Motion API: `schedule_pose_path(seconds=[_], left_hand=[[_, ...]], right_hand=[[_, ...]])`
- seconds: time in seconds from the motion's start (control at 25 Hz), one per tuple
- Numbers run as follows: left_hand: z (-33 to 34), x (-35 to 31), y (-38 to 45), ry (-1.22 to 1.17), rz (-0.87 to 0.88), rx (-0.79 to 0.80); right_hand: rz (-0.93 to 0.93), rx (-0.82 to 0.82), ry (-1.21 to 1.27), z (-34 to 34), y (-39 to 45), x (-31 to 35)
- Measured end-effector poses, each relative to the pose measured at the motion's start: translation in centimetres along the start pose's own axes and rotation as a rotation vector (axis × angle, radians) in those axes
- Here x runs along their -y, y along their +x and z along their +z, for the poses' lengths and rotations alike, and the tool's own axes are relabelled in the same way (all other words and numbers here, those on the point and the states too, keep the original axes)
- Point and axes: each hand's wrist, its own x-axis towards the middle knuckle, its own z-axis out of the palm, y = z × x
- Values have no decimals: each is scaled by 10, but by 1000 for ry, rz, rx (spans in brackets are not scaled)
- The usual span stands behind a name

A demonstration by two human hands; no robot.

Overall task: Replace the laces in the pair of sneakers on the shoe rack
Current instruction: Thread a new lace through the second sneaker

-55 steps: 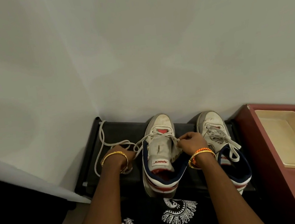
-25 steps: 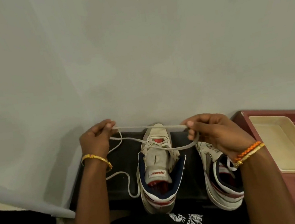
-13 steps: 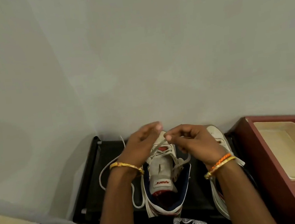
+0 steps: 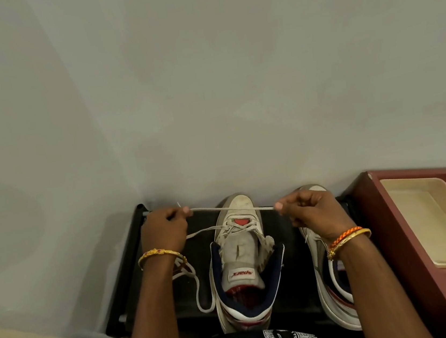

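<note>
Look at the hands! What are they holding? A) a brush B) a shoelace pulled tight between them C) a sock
B: the left hand and right hand each pinch the shoelace, stretched straight above the middle sneaker.

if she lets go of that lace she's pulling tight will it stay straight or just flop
Probably flop: the lace is only straight where the left hand and right hand pinch it taut. Its slack part beside the middle sneaker already lies in loose curves. It looks light, so it should drop softly.
</note>
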Motion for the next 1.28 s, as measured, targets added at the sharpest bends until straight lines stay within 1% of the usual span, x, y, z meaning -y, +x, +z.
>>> schedule_pose_path(seconds=[0.12, 0.24, 0.36, 0.4, 0.44, 0.48, 0.52, 0.6, 0.64, 0.68, 0.72, 0.76, 0.88, 1.04, 1.16, 1.28], left_hand=[[6, 8, 1, 17, -97, -139], [12, 10, 1, 49, -218, -226], [14, 11, 0, 115, -317, -311], [14, 10, 0, 157, -325, -336], [15, 11, 1, 191, -291, -340], [16, 11, 0, 195, -207, -315], [19, 11, -1, 156, -66, -254], [33, 3, -8, 15, 259, -16], [42, -2, -13, 6, 356, 128], [51, -6, -17, 44, 410, 257], [59, -8, -20, 100, 431, 349], [66, -8, -20, 145, 432, 390], [71, -5, -16, 192, 382, 347], [74, -9, -16, 346, 298, 282], [79, -9, -17, 444, 263, 274], [80, -4, -14, 431, 200, 283]], right_hand=[[57, -58, -48, -2, 6, -14], [73, -110, -51, -1, 10, -20], [99, -66, 5, 1, 13, -22], [104, -50, 31, 2, 14, -22], [104, -43, 47, 3, 13, -22], [97, -43, 48, 5, 12, -22], [77, -52, 23, 8, 11, -21], [45, -83, -35, 14, 10, -19], [39, -95, -40, 18, 9, -18], [38, -98, -39, 21, 10, -18], [38, -94, -40, 24, 11, -18], [40, -86, -46, 26, 12, -19], [69, -42, -81, 29, 15, -24], [213, 115, -358, 40, 19, -36], [244, 108, -450, 46, 26, -43], [254, 80, -467, 44, 30, -44]])
